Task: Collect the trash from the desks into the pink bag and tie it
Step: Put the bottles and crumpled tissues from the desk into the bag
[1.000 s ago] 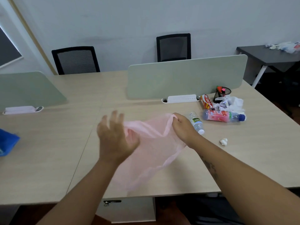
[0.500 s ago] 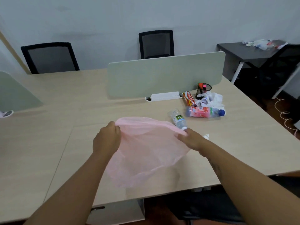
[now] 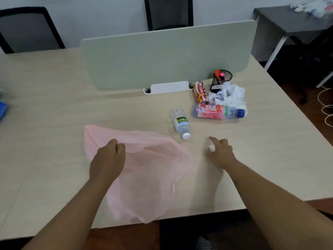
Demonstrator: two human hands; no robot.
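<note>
A thin pink bag (image 3: 149, 170) lies spread on the wooden desk (image 3: 54, 109), its mouth held up by my left hand (image 3: 108, 159), which pinches the rim. My right hand (image 3: 220, 153) is off the bag, to its right, with fingers curled round a small white paper wad (image 3: 211, 147). Just beyond it lies a small clear water bottle (image 3: 180, 123). Farther right sit a pink-labelled bottle with a blue cap (image 3: 217, 111), a red snack tube (image 3: 200, 92) and crumpled white plastic (image 3: 231, 95).
A pale green divider panel (image 3: 162, 55) stands across the desk, with a white power strip (image 3: 167, 87) at its foot and a black mesh pen cup (image 3: 221, 79) beside it. Two black chairs stand behind. A dark side table (image 3: 292, 20) with more litter is at the far right.
My right hand let go of the bag's rim and moved right onto the white paper wad. The left hand keeps holding the rim, and the bag has settled flatter on the desk.
</note>
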